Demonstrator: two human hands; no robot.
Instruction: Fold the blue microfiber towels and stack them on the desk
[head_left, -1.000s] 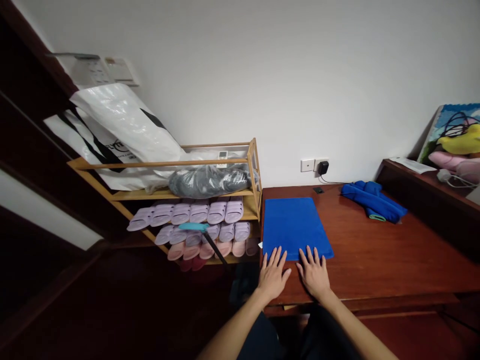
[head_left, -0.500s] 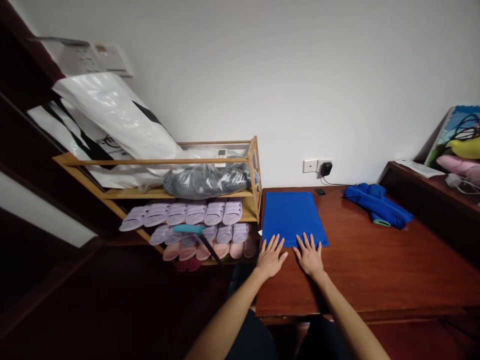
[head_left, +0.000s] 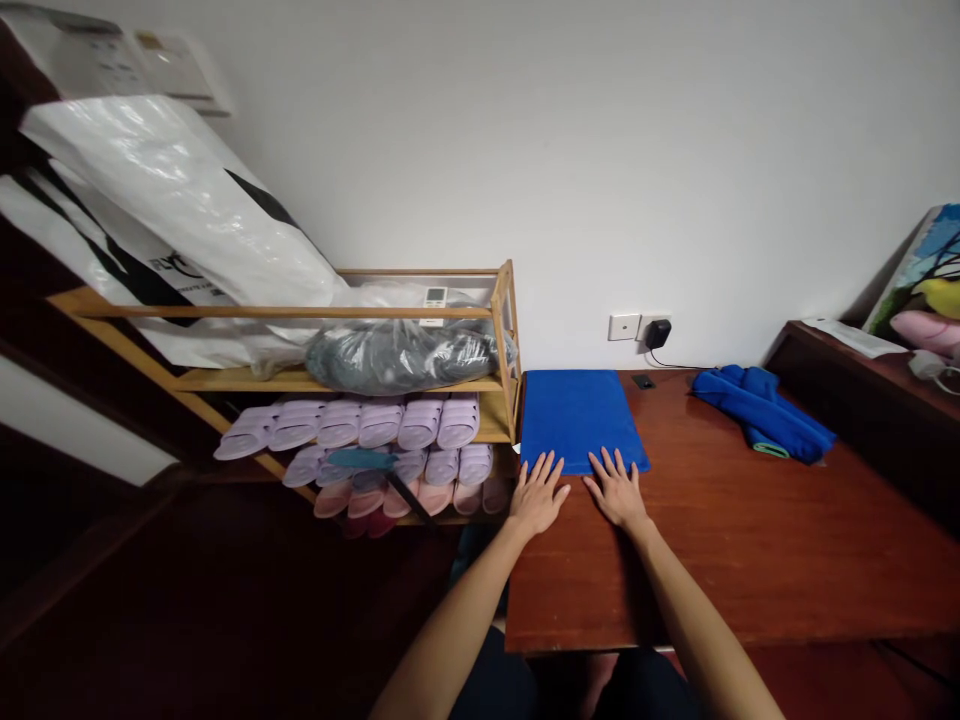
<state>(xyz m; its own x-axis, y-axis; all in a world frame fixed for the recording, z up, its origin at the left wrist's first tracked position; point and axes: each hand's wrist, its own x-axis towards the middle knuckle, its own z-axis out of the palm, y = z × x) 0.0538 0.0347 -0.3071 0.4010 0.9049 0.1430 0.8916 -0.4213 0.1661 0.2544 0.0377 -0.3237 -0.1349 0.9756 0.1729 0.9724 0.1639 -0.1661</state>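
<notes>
The flat blue cloth on the brown surface looks soft, light and floppy, best pinched at its near corners, where the left hand and right hand lie open, fingers spread.

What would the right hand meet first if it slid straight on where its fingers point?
The right hand would meet the flat blue mat first; its fingertips seem to lie on the near edge. Beyond that, probably the wall, though depth is unclear.

A flat blue cloth, roughly rectangular, is spread smoothly on the left end of the reddish-brown table.
</notes>
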